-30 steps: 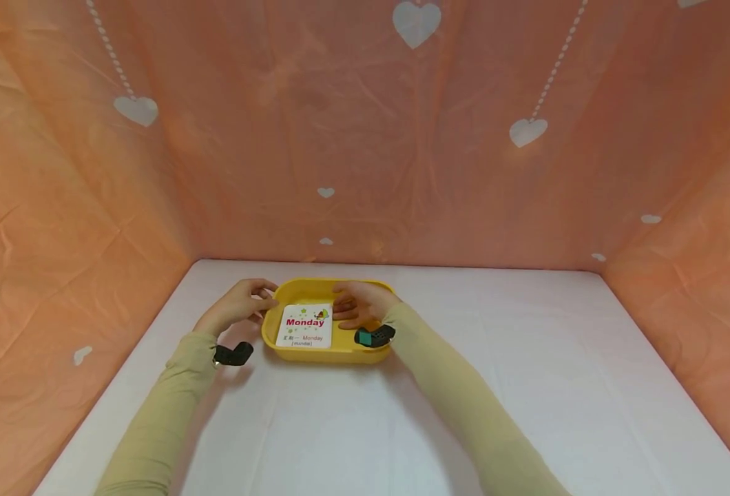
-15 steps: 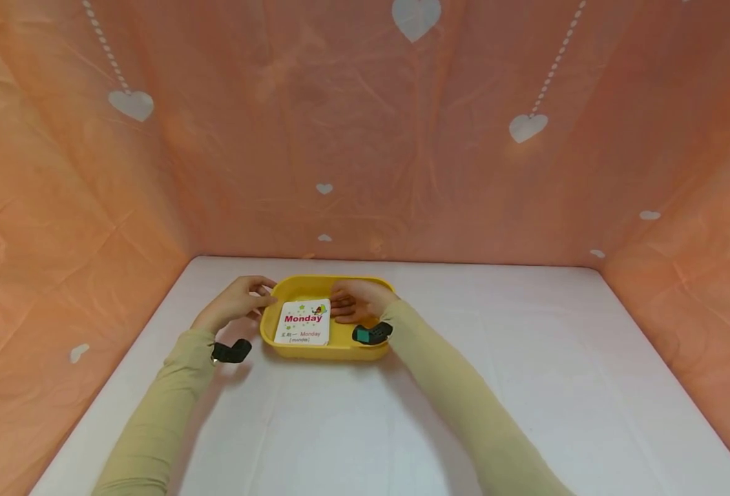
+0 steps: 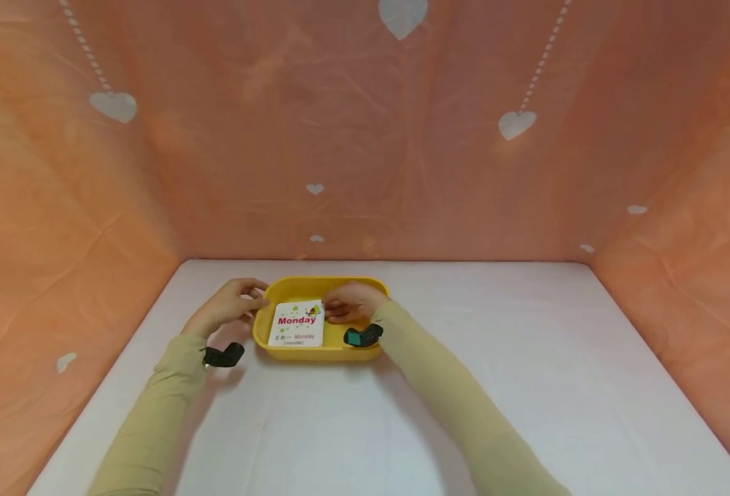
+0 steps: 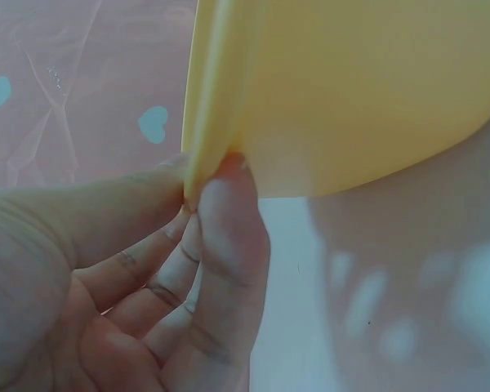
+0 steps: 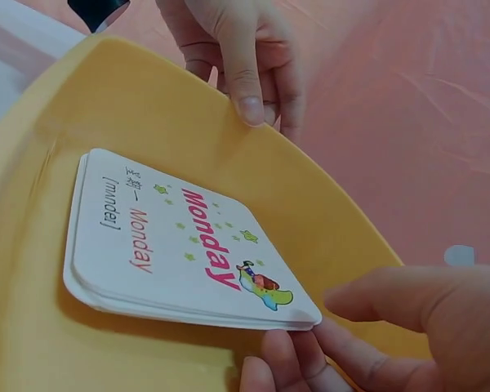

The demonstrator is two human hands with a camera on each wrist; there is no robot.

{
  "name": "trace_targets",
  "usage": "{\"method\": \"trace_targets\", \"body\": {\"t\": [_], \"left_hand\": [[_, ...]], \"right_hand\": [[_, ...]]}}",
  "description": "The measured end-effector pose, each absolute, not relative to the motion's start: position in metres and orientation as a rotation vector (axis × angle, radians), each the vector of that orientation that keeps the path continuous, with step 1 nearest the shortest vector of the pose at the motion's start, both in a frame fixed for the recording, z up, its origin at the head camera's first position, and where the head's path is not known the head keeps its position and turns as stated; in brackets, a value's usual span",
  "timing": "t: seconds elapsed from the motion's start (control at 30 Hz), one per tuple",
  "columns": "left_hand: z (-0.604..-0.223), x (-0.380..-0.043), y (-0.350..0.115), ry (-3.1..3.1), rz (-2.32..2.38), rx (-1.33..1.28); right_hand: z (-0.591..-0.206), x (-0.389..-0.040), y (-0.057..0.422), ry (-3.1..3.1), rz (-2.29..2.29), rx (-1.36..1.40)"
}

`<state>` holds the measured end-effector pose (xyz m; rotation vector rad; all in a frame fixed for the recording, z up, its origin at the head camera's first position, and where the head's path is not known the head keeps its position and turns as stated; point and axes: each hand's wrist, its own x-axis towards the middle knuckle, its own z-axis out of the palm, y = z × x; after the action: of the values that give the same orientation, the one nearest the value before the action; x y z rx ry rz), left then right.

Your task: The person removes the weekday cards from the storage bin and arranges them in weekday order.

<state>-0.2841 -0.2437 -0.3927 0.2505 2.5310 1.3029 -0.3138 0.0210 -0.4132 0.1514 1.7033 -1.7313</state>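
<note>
A yellow plastic tray [image 3: 315,354] stands on the white table, with a stack of white word cards [image 3: 297,324] in its left half. The top card reads "Monday", with Chinese writing and a small cartoon. My left hand [image 3: 231,303] pinches the tray's left rim between thumb and finger, plainest in the left wrist view. Inside the tray, my right hand [image 3: 355,301] is at the stack's far right corner. In the right wrist view its fingertips [image 5: 282,351] go under the stack's edge, and the thumb [image 5: 376,296] lies beside the corner.
White cloth [image 3: 495,358] covers the table around the tray. Pink-orange fabric [image 3: 371,151] with white hearts hangs at the back and both sides. A small black camera is strapped to each wrist.
My right hand's fingers have drawn closer together and reached the card stack's corner, which is slightly raised. My left hand stays on the rim. The head view has shifted a little.
</note>
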Motion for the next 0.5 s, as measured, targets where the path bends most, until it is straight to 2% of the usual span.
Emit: {"method": "trace_targets", "body": {"t": [0.5], "left_hand": [[-0.3918,-0.2847,-0.2443,2.519,1.311,0.265]], "right_hand": [[-0.4128,-0.3141,0.0177,1.805,-1.662,0.161]]}}
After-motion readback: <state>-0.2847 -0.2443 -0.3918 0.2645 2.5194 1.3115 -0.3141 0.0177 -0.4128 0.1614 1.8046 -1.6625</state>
